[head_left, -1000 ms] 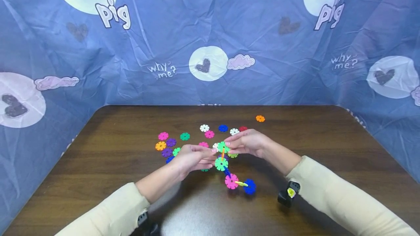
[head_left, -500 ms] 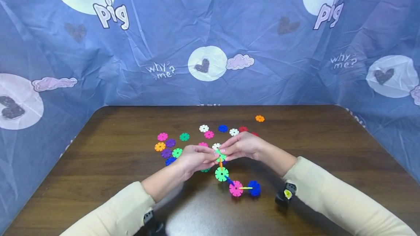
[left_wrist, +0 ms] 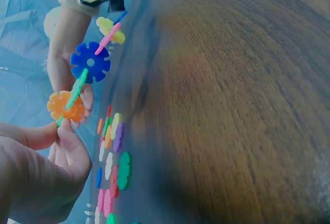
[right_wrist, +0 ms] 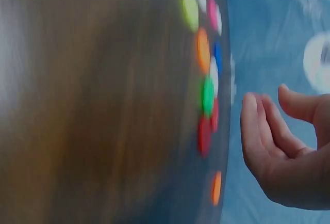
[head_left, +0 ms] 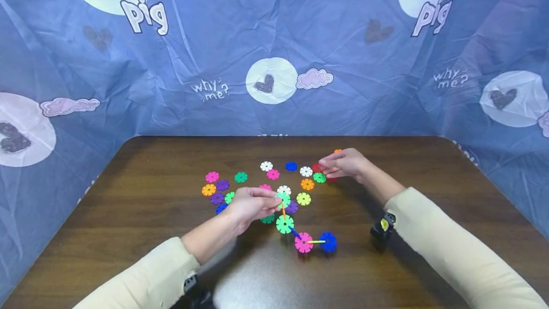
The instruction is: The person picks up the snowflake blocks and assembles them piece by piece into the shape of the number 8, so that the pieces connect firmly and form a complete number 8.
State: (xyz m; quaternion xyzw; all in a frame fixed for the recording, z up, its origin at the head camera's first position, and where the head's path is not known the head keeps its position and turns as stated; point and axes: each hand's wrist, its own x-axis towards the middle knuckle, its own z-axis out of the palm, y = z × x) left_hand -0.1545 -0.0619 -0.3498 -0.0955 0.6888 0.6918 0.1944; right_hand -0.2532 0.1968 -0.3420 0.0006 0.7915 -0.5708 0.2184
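My left hand (head_left: pixel 249 209) pinches a light green snowflake disc (head_left: pixel 284 199) between thumb and fingers. From that disc hangs a chain of interlocked discs: an orange disc (left_wrist: pixel 63 102) edge-on to the head view, a second green disc (head_left: pixel 280 227), a blue one (left_wrist: pixel 101 62), a pink one (head_left: pixel 299 246), a yellow one and a blue end disc (head_left: pixel 333 244). My right hand (head_left: pixel 345 162) holds nothing. It hovers over the back right of the scatter, beside a red disc (head_left: pixel 316 168) and a green disc (head_left: pixel 319 178), thumb apart from the loosely bent fingers.
Several loose snowflake discs lie flat on the brown table (head_left: pixel 150 252), among them a yellow disc (head_left: pixel 300 201), a loose orange disc (head_left: pixel 307 184) and a loose pink disc (head_left: pixel 212 177). A blue printed cloth (head_left: pixel 364 108) hangs behind the table and at both sides.
Both hands met at the top green disc half a second ago. My right hand has since left it and moved back and right, over the red discs. My left hand keeps holding the chain.
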